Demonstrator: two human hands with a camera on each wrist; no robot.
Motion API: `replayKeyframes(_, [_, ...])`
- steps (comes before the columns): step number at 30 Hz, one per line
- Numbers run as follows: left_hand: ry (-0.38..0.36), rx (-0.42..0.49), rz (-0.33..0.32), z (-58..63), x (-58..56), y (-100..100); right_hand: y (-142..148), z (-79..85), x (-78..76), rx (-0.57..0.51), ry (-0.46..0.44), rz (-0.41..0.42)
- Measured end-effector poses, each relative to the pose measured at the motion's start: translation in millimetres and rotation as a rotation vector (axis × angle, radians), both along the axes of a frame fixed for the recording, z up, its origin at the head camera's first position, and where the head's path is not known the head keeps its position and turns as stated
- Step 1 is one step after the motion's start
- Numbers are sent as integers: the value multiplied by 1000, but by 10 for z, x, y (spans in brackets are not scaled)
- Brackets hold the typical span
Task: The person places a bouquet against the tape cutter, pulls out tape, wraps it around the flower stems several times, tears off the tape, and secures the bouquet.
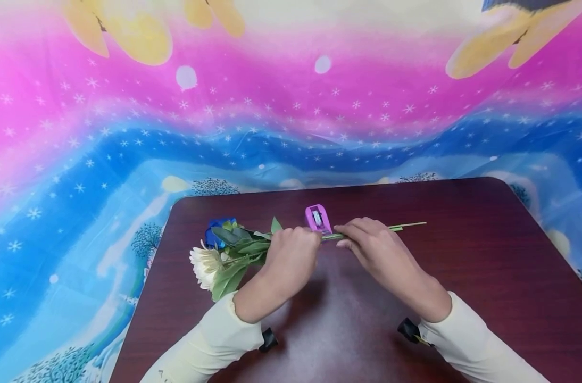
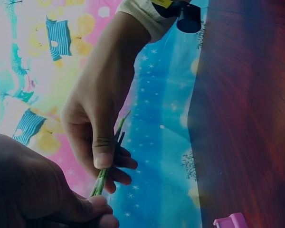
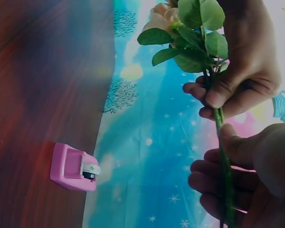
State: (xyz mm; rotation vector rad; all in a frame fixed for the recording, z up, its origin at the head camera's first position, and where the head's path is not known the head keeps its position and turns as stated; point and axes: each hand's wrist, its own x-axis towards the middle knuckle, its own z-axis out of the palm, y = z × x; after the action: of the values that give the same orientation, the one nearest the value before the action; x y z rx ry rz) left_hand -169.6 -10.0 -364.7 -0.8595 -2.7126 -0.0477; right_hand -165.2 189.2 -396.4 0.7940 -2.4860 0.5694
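A bunch of artificial flowers lies sideways in both hands above the table, blooms to the left. It has a blue flower [image 1: 218, 232], a white flower [image 1: 205, 267] and green leaves; a peach bloom [image 3: 157, 20] shows in the right wrist view. My left hand [image 1: 291, 254] grips the green stems [image 3: 220, 137] just below the leaves. Close beside it, my right hand [image 1: 385, 256] pinches the same stems between thumb and fingers, and their cut ends stick out to the right. Just beyond the hands stands a pink tape dispenser [image 1: 314, 214] with a small roll in it.
The dark reddish-brown table [image 1: 463, 239] has rounded far corners. Behind and around it hangs a pink and blue printed cloth [image 1: 291, 106] with snowflakes. Black wrist cameras [image 1: 268, 339] sit at both cream sleeves [image 1: 214, 332].
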Motion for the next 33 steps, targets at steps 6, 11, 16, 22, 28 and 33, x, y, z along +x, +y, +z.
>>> replayKeyframes(6, [155,-57,-17,-56,48,8,-5,36,-32,70,-122,-34])
replayKeyframes(11, [153,-24,-39,-69,49,18,2,26,-63,55,-60,-44])
replayKeyframes(16, [-58,67,-40,-29,-13,15,13,-5,-82,21,32,-38])
replayKeyframes(22, [-274,150,-23,7,-97,5,14,-79,-80,1,138,-39])
replayKeyframes(28, [-233,134,-12,15,-136,15,11,-148,-59,-4,215,-38])
replayKeyframes(33, [-145,122,-4,-32,-126,10,3,-163,-52,4,196,-39])
